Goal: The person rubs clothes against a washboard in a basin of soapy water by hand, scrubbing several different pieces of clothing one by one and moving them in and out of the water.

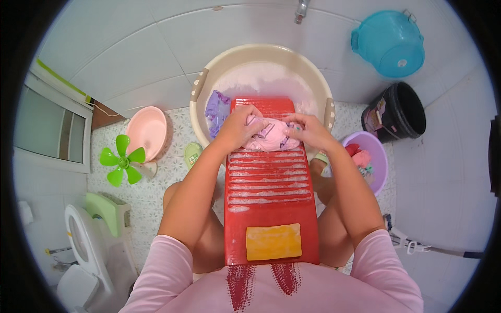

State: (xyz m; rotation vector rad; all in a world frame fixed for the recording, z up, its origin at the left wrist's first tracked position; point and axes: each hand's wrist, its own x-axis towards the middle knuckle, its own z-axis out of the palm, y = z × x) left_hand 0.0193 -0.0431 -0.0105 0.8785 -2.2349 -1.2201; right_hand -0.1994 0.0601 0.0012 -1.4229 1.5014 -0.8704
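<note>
A red ridged washboard (269, 180) leans from my lap into a large beige basin (201, 107) of sudsy water. Across its upper ridges lies a bunched pink garment (271, 136) with purple trim. My left hand (240, 128) grips the garment's left end, fingers curled into the cloth. At the other end, my right hand (311, 132) is closed on the fabric, thumb toward the middle. White suds line the ridges below. A yellow bar of soap (274, 242) rests on the flat lower part of the board. Purple patterned cloth (216, 110) hangs partly in the water at the basin's left.
A purple tub (382, 167) with several clothes and a black bucket (409, 112) stand at right. On the wall hangs a blue basin (391, 44); a tap (301, 11) is above. Left are a pink basin (151, 133), a green-bladed fan (123, 161) and a toilet (81, 235).
</note>
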